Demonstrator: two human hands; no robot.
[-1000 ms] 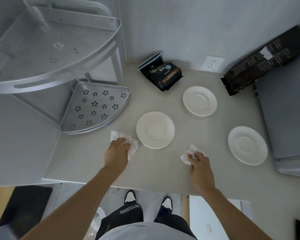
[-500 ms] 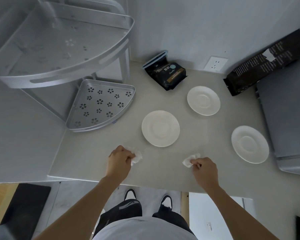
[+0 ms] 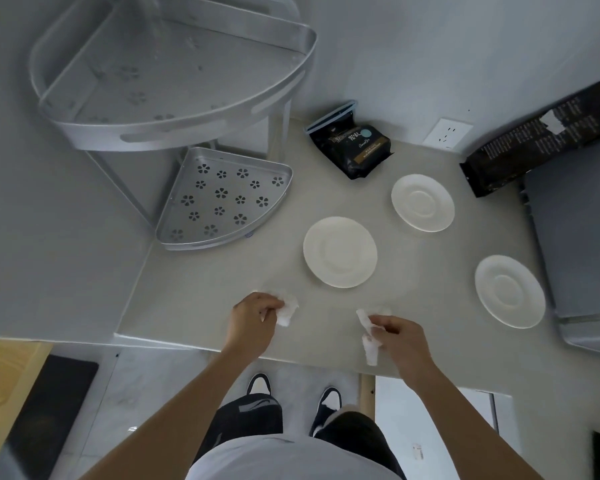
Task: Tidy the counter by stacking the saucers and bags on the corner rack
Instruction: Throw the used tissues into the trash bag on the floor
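1. Head view: three white saucers (image 3: 340, 252) lie spread on the counter (image 3: 201, 282); two dark bags (image 3: 355, 147) sit by the wall, near the empty corner rack (image 3: 222, 199).
2. The left hand (image 3: 253, 323) pinches one crumpled tissue (image 3: 288, 311), and the right hand (image 3: 402, 341) another (both at the counter's near edge).

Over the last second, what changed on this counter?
Both hands pulled back toward the counter's near edge, each clutching a white tissue: left hand with its tissue, right hand with its tissue. Nothing was let go. The three saucers, both bags and rack stayed put.
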